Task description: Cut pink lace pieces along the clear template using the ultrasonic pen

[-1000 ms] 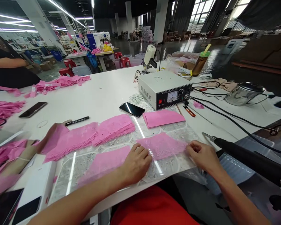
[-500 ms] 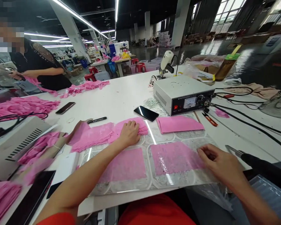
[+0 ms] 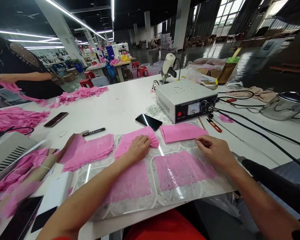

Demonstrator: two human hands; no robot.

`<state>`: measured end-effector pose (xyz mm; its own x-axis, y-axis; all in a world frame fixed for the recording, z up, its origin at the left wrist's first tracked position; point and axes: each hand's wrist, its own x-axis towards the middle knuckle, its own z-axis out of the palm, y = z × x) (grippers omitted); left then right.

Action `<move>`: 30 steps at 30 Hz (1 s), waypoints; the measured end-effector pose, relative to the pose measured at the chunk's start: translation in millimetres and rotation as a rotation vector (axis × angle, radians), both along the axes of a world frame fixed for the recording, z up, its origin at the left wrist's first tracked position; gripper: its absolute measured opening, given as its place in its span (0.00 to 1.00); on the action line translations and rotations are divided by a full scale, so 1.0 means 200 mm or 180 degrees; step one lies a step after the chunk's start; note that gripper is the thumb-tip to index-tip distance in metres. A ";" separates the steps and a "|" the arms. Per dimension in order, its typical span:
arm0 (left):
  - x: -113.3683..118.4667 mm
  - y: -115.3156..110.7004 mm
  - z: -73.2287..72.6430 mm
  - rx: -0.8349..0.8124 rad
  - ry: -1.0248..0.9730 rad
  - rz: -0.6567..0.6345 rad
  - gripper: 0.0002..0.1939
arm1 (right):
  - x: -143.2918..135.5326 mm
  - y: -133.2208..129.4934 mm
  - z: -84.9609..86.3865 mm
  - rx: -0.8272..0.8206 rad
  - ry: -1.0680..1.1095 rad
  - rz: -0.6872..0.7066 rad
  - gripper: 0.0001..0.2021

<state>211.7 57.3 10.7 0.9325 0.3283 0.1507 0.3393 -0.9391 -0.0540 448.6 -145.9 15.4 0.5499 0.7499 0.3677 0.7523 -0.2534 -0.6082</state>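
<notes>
My left hand [image 3: 139,147] lies over a stack of thin pink fabric pieces [image 3: 126,141], its fingers curled on the bunched right edge. At the front right corner of a second, neatly folded pink stack [image 3: 181,133], my right hand [image 3: 213,150] has thumb and fingertips pinched together on the fabric. A third, fanned pink stack [image 3: 92,150] sits to the left. Below my hands is a clear plastic template sheet [image 3: 153,203] with rounded outlines. Pink panels [image 3: 180,170] show within or under it; I cannot tell which.
Behind the stacks are a phone [image 3: 148,121] and a grey control box [image 3: 187,100] with cables. Orange-handled snips [image 3: 214,125] lie at right, a black marker [image 3: 93,132] at left. A black-handled tool [image 3: 265,176] lies beside my right forearm. A co-worker [image 3: 20,66] handles pink strips far left.
My left hand's stack has slid right, leaving a gap to the fanned stack. My right hand has moved away from me, from the template sheet to the folded stack's corner. The view has turned slightly right.
</notes>
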 end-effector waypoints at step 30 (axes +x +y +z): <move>0.52 0.10 0.06 -0.2281 0.0168 -0.0114 0.18 | 0.17 0.34 -0.13 -0.0037 0.0373 0.0907 0.08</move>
<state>315.3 77.1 22.4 0.9447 0.2986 -0.1357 0.3214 -0.7604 0.5643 482.0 -78.3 -10.7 0.3551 0.8838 0.3046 0.7189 -0.0499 -0.6933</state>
